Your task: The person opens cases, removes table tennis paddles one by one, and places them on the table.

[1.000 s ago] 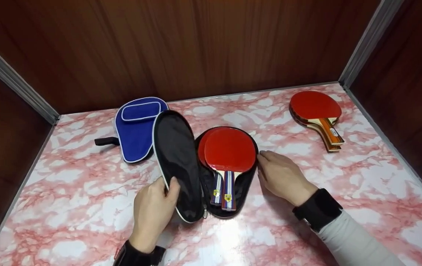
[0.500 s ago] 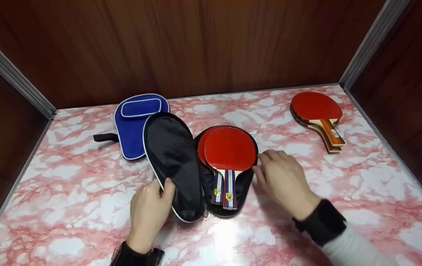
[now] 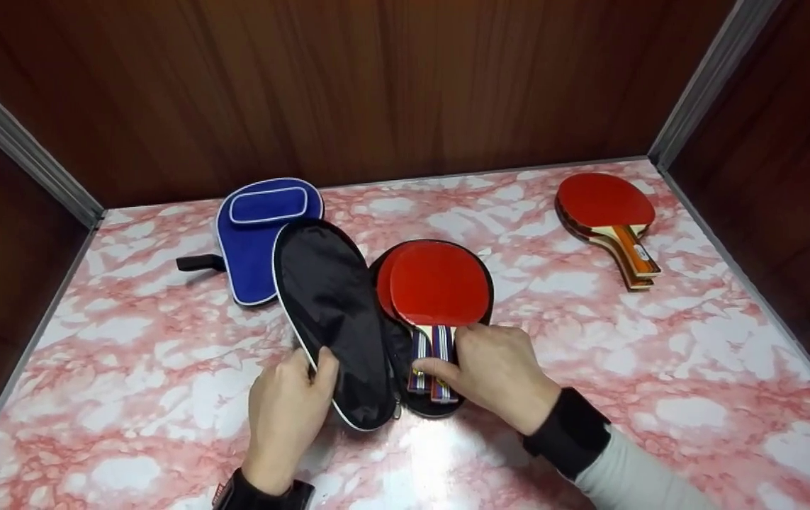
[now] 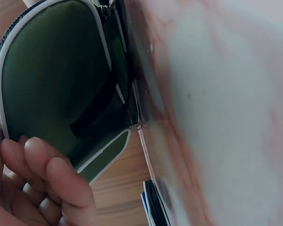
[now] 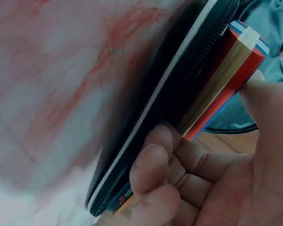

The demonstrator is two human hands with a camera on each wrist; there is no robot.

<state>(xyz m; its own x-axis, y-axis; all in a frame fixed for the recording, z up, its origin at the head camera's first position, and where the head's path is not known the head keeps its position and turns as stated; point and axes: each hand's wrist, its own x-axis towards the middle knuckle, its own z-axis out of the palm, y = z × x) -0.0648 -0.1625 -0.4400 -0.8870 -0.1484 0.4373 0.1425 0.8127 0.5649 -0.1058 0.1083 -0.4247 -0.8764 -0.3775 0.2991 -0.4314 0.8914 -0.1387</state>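
In the head view a black paddle case lies spread, its raised cover (image 3: 327,304) on the left. My left hand (image 3: 288,407) pinches the cover's white-piped edge, thumb on the inner side. Two red table tennis paddles overlap in the case's right half, the front paddle (image 3: 440,283) covering most of the rear paddle (image 3: 384,290). My right hand (image 3: 500,368) grips at their striped handles, thumb across the front and fingers curled at the right side. The right wrist view shows one handle (image 5: 226,80) between thumb and fingers, beside the case's zipped rim (image 5: 155,89).
A blue case (image 3: 245,258) with white piping and a black strap (image 3: 199,263) lies behind the cover at the left. Two more stacked paddles (image 3: 606,202) rest at the back right. Dark wood-look panels (image 3: 390,92) enclose the marbled tabletop (image 3: 142,397).
My right hand has left the case's right rim and moved left onto the paddle handles. The cover has tipped further left, still pinched by my left hand.
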